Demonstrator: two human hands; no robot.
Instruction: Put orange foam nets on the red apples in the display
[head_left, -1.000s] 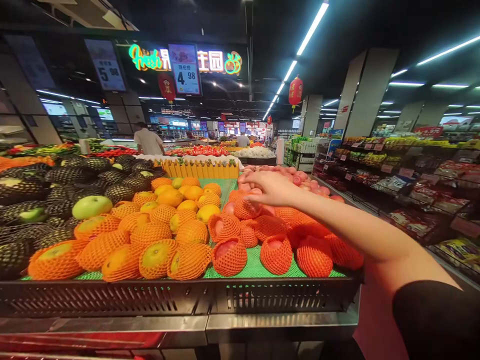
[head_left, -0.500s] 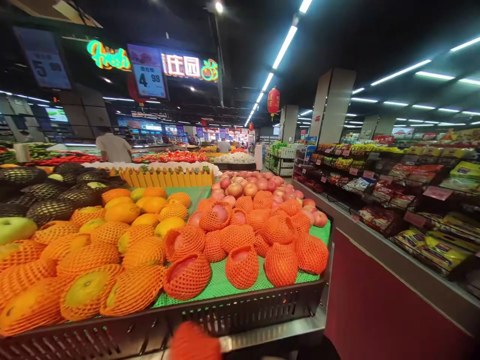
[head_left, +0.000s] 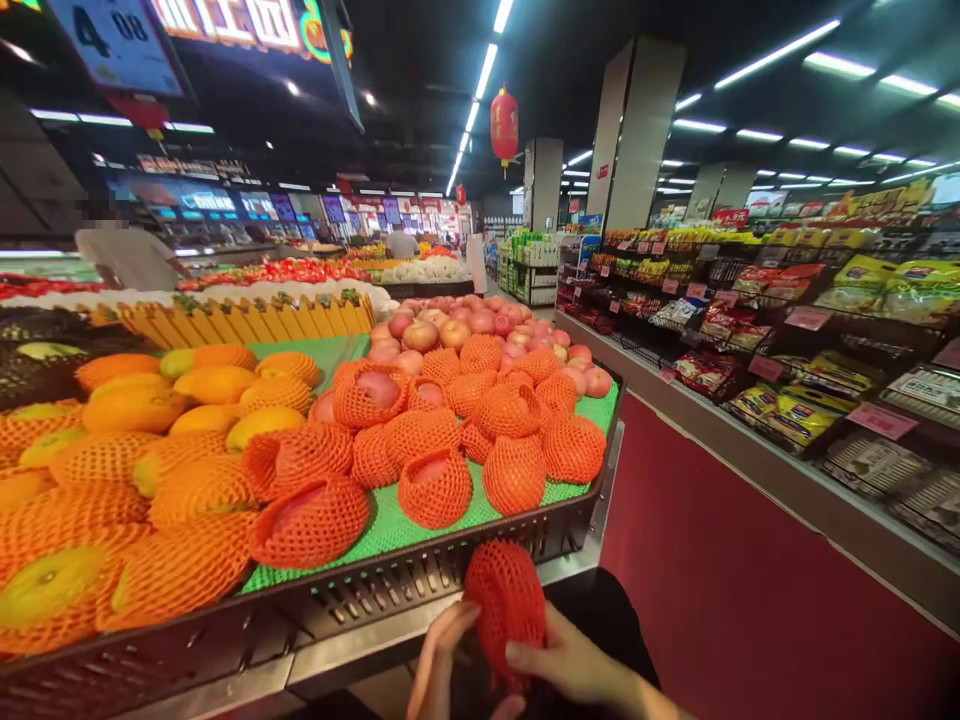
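Observation:
A red foam fruit net [head_left: 508, 605] is held up in front of the display's front edge. My left hand [head_left: 441, 650] grips its left side, fingertips against the mesh. From the right, my right hand [head_left: 566, 655] closes on its lower part, the thumb pressed across the front. Whether a fruit sits inside the net cannot be made out. Just beyond are several apples in similar foam nets [head_left: 435, 488], lying on a green mesh mat [head_left: 386, 525]. Bare apples [head_left: 454, 333] are heaped behind them.
A black slatted crate edge [head_left: 420, 580] and a metal rail [head_left: 352, 640] run between my hands and the fruit. Netted orange-yellow fruit [head_left: 180, 560] fills the left side. Across the red floor [head_left: 697, 540] stand shelves of packaged goods [head_left: 795, 410]. A person [head_left: 124, 255] stands far left.
The red foam net has come up and right from the bottom edge, and both my hands are now visible on it. The view has turned down and to the right.

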